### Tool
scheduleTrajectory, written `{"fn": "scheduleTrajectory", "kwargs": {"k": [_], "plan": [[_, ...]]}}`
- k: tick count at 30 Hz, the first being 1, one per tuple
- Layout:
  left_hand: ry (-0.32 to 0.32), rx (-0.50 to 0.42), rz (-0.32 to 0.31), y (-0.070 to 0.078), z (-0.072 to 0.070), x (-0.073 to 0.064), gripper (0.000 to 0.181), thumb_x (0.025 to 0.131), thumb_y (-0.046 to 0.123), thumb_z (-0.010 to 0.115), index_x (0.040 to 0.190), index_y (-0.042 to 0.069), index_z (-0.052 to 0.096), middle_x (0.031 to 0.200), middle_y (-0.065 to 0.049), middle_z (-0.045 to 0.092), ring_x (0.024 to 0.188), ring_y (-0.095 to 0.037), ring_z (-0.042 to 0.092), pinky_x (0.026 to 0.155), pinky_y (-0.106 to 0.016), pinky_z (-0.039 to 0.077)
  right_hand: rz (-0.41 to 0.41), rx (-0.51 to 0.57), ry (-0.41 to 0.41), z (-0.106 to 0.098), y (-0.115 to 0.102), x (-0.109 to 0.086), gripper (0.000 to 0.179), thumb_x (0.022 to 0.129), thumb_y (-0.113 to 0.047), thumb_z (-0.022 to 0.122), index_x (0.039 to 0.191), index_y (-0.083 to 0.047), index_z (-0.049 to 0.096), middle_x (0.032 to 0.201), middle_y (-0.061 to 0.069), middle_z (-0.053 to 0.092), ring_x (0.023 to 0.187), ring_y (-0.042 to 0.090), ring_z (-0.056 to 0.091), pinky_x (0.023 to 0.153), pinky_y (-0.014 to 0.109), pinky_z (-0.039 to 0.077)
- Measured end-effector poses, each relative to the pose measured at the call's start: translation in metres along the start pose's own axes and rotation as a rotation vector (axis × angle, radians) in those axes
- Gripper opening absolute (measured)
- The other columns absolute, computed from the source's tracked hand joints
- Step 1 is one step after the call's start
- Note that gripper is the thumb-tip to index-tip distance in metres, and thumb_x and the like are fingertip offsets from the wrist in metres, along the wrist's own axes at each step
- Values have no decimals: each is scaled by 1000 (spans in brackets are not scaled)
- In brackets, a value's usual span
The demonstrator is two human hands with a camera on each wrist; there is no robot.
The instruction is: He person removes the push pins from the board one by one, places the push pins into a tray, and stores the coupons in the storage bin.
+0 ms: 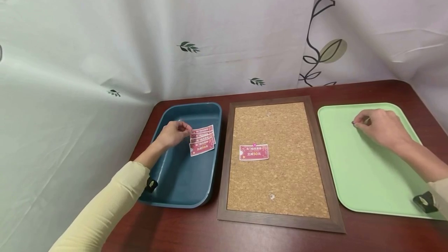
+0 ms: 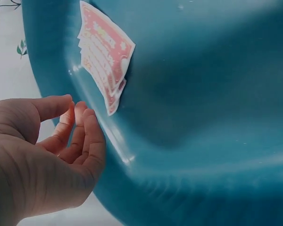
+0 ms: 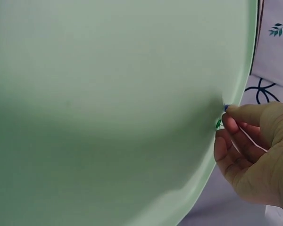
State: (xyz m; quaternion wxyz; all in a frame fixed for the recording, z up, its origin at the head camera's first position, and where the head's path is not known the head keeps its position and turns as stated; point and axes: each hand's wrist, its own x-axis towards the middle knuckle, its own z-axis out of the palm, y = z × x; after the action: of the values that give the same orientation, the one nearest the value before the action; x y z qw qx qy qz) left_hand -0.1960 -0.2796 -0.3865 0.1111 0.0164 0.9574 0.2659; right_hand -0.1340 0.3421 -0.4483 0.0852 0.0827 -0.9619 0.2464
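My left hand (image 1: 173,133) hovers over the blue bin (image 1: 182,184), its fingers loosely bent and thumb close to the fingertips, with nothing seen between them. Beside those fingertips lies a fanned stack of pink coupons (image 1: 202,147), overlapping one another; the left wrist view shows the coupons (image 2: 106,49) apart from the hand (image 2: 52,155). Over the far part of the green tray (image 1: 367,182), my right hand (image 1: 383,127) pinches a small blue push pin (image 3: 226,108) between thumb and finger. A tiny green object (image 3: 218,124) shows just below that pin; its kind is unclear.
Between bin and tray lies a framed cork board (image 1: 280,182). One coupon (image 1: 254,153) is fixed to it by a pink push pin (image 1: 254,144). Clear pins (image 1: 268,114) stick in near its top and bottom. A pale curtain (image 1: 227,30) hangs behind the dark red table (image 1: 196,228).
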Motion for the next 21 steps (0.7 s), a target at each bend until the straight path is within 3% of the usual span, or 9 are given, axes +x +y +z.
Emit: {"fn": "scheduleTrajectory", "kwargs": {"k": [7, 11, 16, 21], "plan": [[18, -6, 26, 12, -6, 0, 20, 108, 20, 64, 118, 4, 70, 114, -16, 69, 101, -31, 61, 88, -44, 52, -15, -28, 67, -2, 2, 2, 4, 89, -6, 80, 87, -7, 77, 71, 5, 72, 64, 14, 64, 64, 36, 43], [34, -20, 57, 25, -11, -1, 20, 108, 21, 64, 120, 5, 69, 117, -17, 69, 103, -33, 61, 91, -46, 53, -12, -23, 89, -8, -3, 6, 4, 90, -6, 80, 93, -5, 77, 71, 5, 71, 62, 9, 60, 61, 33, 41], [38, -63, 111, 41, -17, -1, 23, 107, 21, 67, 124, 5, 67, 120, -18, 68, 109, -34, 63, 97, -51, 54, -9, 18, 121, -14, -16, 13, 16, 94, -8, 77, 107, 0, 77, 86, 19, 75, 65, 19, 65, 59, 29, 41], [12, -120, 168, 58, -22, -1, 29, 106, 22, 69, 129, 5, 65, 123, -16, 69, 116, -32, 64, 104, -52, 52, -21, 63, 146, -11, -34, 21, 29, 94, -10, 79, 120, 2, 74, 111, 30, 73, 77, 41, 71, 70, 36, 44]]}}
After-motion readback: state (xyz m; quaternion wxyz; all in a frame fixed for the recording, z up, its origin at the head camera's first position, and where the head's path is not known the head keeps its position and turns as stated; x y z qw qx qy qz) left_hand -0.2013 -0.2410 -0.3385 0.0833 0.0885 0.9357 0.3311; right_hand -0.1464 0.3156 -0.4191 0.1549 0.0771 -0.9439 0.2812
